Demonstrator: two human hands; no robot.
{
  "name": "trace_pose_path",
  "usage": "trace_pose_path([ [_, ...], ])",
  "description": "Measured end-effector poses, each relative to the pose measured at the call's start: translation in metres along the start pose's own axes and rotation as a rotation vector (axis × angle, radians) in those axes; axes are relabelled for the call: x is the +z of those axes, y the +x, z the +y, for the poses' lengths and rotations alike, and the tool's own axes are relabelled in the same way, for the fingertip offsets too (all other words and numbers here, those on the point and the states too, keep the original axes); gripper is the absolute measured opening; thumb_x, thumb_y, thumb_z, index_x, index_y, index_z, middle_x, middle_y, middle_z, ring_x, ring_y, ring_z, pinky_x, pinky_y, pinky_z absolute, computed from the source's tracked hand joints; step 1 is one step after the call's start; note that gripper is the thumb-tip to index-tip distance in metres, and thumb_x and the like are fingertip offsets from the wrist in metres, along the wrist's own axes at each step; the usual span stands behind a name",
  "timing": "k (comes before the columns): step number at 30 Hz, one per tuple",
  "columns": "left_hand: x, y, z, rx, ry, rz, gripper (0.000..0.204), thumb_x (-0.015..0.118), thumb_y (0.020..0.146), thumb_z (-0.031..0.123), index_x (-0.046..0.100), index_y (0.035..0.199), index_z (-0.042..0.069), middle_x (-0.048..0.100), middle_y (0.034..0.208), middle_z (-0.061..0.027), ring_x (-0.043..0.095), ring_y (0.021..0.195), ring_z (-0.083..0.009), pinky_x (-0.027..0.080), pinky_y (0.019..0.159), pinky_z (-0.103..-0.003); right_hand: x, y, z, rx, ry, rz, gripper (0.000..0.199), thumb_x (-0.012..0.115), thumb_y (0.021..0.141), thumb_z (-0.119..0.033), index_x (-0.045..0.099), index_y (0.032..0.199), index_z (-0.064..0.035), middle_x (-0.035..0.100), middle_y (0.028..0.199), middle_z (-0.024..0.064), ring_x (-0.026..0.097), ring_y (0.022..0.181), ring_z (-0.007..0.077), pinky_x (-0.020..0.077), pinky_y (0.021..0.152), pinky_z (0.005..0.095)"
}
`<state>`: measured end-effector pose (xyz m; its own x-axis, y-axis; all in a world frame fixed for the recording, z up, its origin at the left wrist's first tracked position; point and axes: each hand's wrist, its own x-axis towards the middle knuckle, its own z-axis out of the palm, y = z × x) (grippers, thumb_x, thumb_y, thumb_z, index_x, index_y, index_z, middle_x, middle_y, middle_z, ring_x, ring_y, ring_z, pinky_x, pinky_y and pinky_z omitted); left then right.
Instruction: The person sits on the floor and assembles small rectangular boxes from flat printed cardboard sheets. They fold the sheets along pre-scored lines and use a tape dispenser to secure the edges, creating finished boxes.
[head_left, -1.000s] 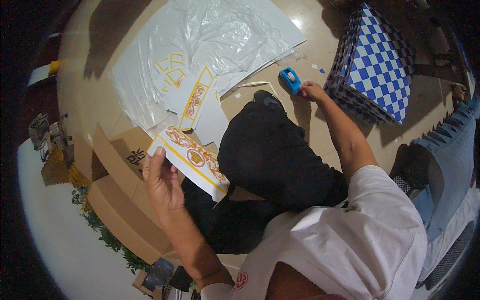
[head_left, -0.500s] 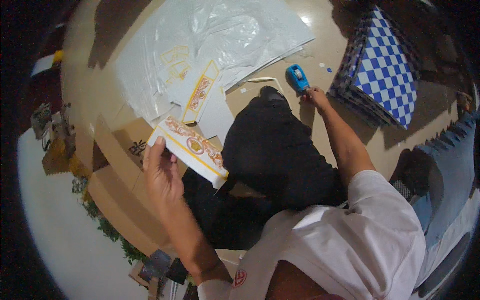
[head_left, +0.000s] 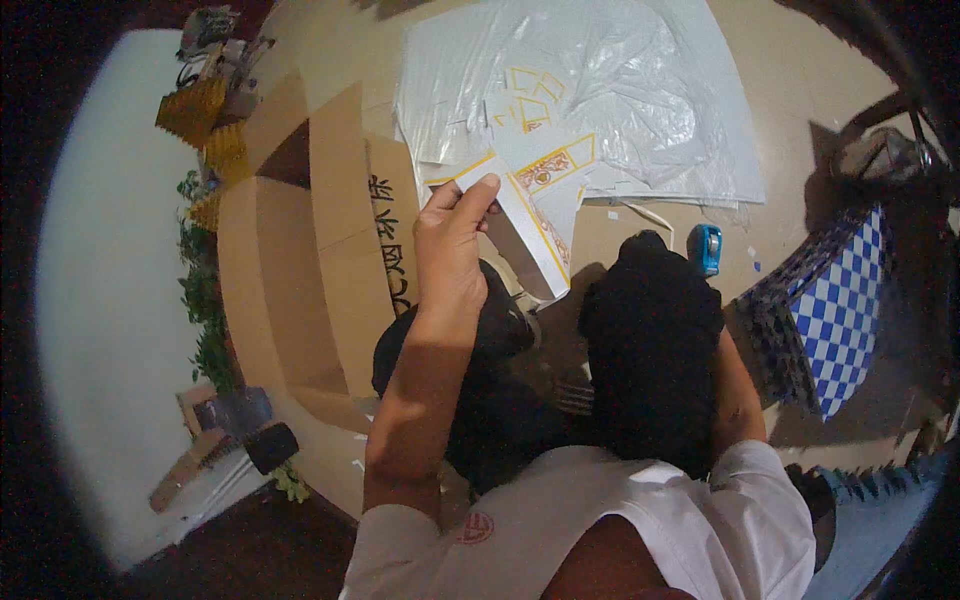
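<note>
Pinching a white paper strip (head_left: pixel 520 225) with yellow and red printed borders, the left hand (head_left: pixel 450 250) holds it up over the person's lap in the head view, thumb and fingers closed on its upper left end while the rest slants down to the right. The right hand is hidden behind the black-clad knee (head_left: pixel 650 350); only the forearm (head_left: pixel 738 395) shows, so whether it is spread or closed cannot be told. Just beyond that knee a small blue tape dispenser (head_left: pixel 707 248) lies on the floor (head_left: pixel 790 110). Farther out, a clear plastic sheet (head_left: pixel 610 80) is spread over white sheets, with more yellow-bordered cut pieces (head_left: pixel 530 100) on it. Flattened brown cardboard (head_left: pixel 320 250) lies left of the hand, and a blue-and-white checked box (head_left: pixel 840 310) stands at the right.
</note>
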<state>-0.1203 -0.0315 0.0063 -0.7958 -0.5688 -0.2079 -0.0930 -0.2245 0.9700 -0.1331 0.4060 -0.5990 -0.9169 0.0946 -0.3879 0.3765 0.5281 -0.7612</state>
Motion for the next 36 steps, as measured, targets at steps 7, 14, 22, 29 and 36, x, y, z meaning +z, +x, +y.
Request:
trace_pose_path([
  [7, -0.043, -0.045, 0.007, 0.128, -0.067, 0.221, 0.022, 0.068, 0.085, 0.009, 0.066, 0.102, -0.004, 0.066, 0.089, -0.0049, 0.058, 0.078, -0.0073, 0.045, 0.072, -0.022, -0.052, -0.139, -0.456, -0.263, 0.489, -0.363, 0.014, 0.059, 0.092, -0.015, 0.053, 0.096, -0.0034, 0.053, 0.080, 0.0014, 0.048, 0.066, 0.0089, 0.0417, 0.059, 0.0245],
  [14, -0.030, -0.047, 0.019, 0.227, -0.010, 0.209, 0.019, 0.068, 0.085, 0.012, 0.068, 0.096, -0.004, 0.066, 0.083, -0.0028, 0.056, 0.072, -0.0050, 0.046, 0.066, -0.021, -0.078, -0.269, -0.672, -0.678, 0.734, -0.694, 0.045, 0.060, 0.089, -0.006, 0.044, 0.131, -0.0066, 0.057, 0.086, 0.0016, 0.052, 0.079, 0.0073, 0.0433, 0.071, 0.0202],
  [22, -0.033, -0.067, 0.035, 0.347, -0.082, 0.148, 0.019, 0.069, 0.085, 0.014, 0.068, 0.094, -0.004, 0.067, 0.082, -0.0022, 0.055, 0.070, -0.0046, 0.045, 0.064, -0.021, -0.054, -0.298, -0.674, -0.665, 0.743, -0.661, 0.041, 0.061, 0.090, -0.007, 0.046, 0.127, -0.0044, 0.061, 0.089, 0.0043, 0.056, 0.085, 0.0093, 0.0455, 0.077, 0.0242],
  [29, -0.044, -0.072, 0.040, 0.441, 0.221, 0.215, 0.015, 0.070, 0.082, 0.012, 0.070, 0.091, -0.001, 0.067, 0.078, -0.0062, 0.059, 0.070, -0.0111, 0.047, 0.066, -0.027, -0.050, -0.304, -0.677, -0.674, 0.742, -0.627, 0.035, 0.061, 0.090, -0.006, 0.049, 0.122, -0.0018, 0.059, 0.087, 0.0026, 0.056, 0.083, 0.0086, 0.0457, 0.075, 0.0230],
  [36, -0.046, -0.071, 0.041, 0.675, 0.348, 0.253, 0.016, 0.072, 0.077, 0.011, 0.070, 0.089, 0.001, 0.068, 0.081, -0.0132, 0.065, 0.073, -0.0253, 0.050, 0.068, -0.035, -0.050, -0.304, -0.676, -0.676, 0.708, -0.599, 0.031, 0.064, 0.089, -0.010, 0.053, 0.117, -0.0011, 0.059, 0.087, 0.0021, 0.055, 0.083, 0.0081, 0.0458, 0.075, 0.0225],
])
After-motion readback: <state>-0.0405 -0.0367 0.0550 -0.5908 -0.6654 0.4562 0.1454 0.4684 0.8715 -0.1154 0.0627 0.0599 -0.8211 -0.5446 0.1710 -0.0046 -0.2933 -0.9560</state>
